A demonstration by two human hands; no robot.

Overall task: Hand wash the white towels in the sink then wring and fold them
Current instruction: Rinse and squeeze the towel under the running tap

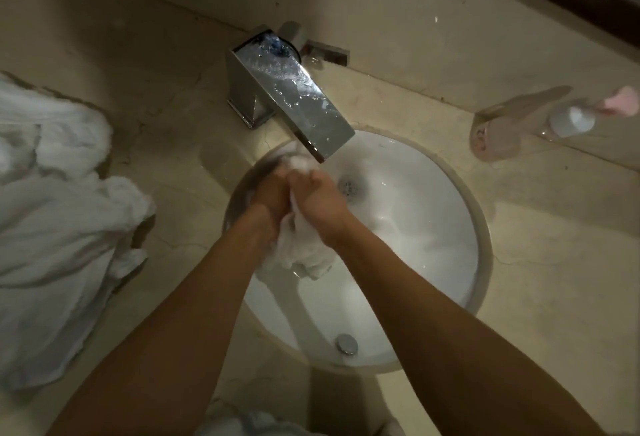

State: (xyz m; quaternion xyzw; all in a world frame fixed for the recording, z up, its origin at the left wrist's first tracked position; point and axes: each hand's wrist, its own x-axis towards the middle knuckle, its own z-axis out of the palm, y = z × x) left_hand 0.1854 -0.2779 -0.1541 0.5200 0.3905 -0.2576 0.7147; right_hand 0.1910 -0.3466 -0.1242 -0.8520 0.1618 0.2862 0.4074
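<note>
Under the faucet (294, 103) spout, your left hand (272, 193) and right hand (320, 198) are pressed together, both with fingers curled tight around one white towel (301, 248). Its bunched upper end shows between your knuckles just below the spout, and its loose tail hangs from your wrists down into the sink (481, 227), on the side of the basin away from the drain (348, 186).

The picture is blurred at your hands, so I cannot tell whether water is running from the faucet.

The risks, as I judge them, start with that hanging tail. If you rub only the part in your grip, the tail may stay unwashed; if it swings toward the drain, it may cover it and let water pool.

You are working near the faucet-side rim, so a hard scrub or an early wring could throw water onto the tabletop (519, 297). To the left of the faucet, a pile of towels (59, 200) lies on that surface and would soak up splashes. To the right of the faucet stand bottles (568, 120) that a swinging elbow could knock over.
</note>
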